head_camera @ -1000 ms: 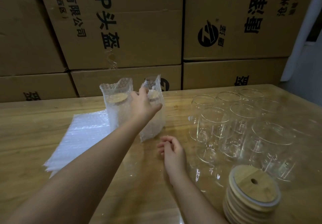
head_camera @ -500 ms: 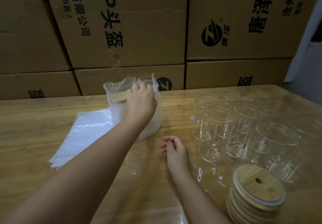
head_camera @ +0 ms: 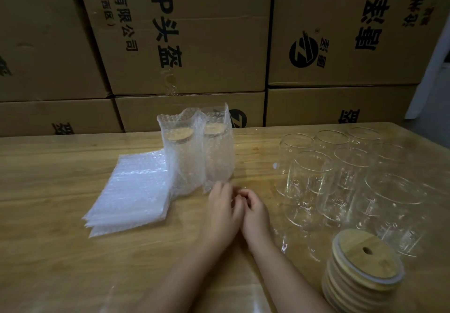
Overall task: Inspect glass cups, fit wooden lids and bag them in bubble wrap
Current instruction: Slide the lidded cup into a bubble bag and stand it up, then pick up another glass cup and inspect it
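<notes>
Two glass cups with wooden lids stand upright side by side in bubble-wrap bags [head_camera: 196, 152] at the middle of the wooden table [head_camera: 53, 181]. Left of them lies a stack of flat bubble-wrap bags [head_camera: 129, 191]. Several bare glass cups [head_camera: 341, 178] stand in a cluster at the right. A stack of wooden lids [head_camera: 362, 273], each with a hole, sits at the near right. My left hand [head_camera: 222, 209] and my right hand [head_camera: 255, 211] rest together on the table just in front of the bagged cups, fingers loosely curled, holding nothing.
Stacked cardboard boxes [head_camera: 185, 40] with printed characters form a wall right behind the table's far edge. The table's right end shows at the far right.
My left hand has let go of the bagged cup's top and drawn back to the table beside my right hand. The bagged cup now stands next to the other one.
</notes>
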Tool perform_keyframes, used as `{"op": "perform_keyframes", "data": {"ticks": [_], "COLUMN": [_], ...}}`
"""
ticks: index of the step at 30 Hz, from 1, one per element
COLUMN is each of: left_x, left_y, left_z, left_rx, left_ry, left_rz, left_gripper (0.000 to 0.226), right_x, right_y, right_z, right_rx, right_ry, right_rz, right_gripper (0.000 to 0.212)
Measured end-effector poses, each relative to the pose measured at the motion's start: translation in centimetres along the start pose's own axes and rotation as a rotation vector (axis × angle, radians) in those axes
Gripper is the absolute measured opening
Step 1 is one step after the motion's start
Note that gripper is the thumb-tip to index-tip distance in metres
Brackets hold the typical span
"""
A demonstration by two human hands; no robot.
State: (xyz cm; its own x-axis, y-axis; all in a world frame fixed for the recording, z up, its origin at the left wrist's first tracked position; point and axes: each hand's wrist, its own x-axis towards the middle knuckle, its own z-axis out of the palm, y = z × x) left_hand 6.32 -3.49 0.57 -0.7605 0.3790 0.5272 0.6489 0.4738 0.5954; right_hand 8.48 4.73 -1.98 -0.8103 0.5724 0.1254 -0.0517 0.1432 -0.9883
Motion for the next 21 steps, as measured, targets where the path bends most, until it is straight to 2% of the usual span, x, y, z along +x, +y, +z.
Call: {"op": "perform_keyframes", "data": {"ticks": [3,6,9,13,15,17,20,21], "left_x": [-1.6,-1.9,-2.1,-2.0,-1.9,-1.7,-0.6,0.0], "left_y": [-0.9,-1.1,-1.1,-1.0,-0.7,-0.1,1.8,2.9], "left_z": [1.1,1.1,1.1,0.9,0.9,0.7,0.1,-0.1], "left_rx": [-0.242,-0.372,-0.381,-0.289,-0.302,-0.267,-0.136,-0.135], "left_ry": [-0.009,-0.060,-0.066,-0.050,-0.011,0.013,-0.010,-0.024], "left_rz": [-0.180,-0.358,-0.400,-0.408,-0.393,-0.313,-0.034,0.051], "left_gripper": [0.017,0.016,0.015,0.015,0.011,0.016,0.038,0.044], "right_x": [-0.4,-1.0,-1.1,-2.0,-3.0,-3.6,-4.4,-4.2], "right_y": [0.2,-0.2,-0.8,-1.3,-1.2,-0.6,-1.7,-2.4], "right_z": [-0.2,-0.2,-0.1,-0.6,-1.2,-1.7,-2.5,-2.7], "right_rx": [-0.083,-0.122,-0.168,-0.277,-0.365,-0.442,-0.477,-0.530], "right_ry": [-0.025,-0.004,0.034,-0.114,-0.182,-0.222,-0.205,-0.204], "right_rz": [-0.017,-0.007,-0.006,-0.041,-0.101,-0.203,-0.273,-0.276], "right_gripper": [0.028,0.029,0.027,0.023,0.024,0.027,0.023,0.029]}}
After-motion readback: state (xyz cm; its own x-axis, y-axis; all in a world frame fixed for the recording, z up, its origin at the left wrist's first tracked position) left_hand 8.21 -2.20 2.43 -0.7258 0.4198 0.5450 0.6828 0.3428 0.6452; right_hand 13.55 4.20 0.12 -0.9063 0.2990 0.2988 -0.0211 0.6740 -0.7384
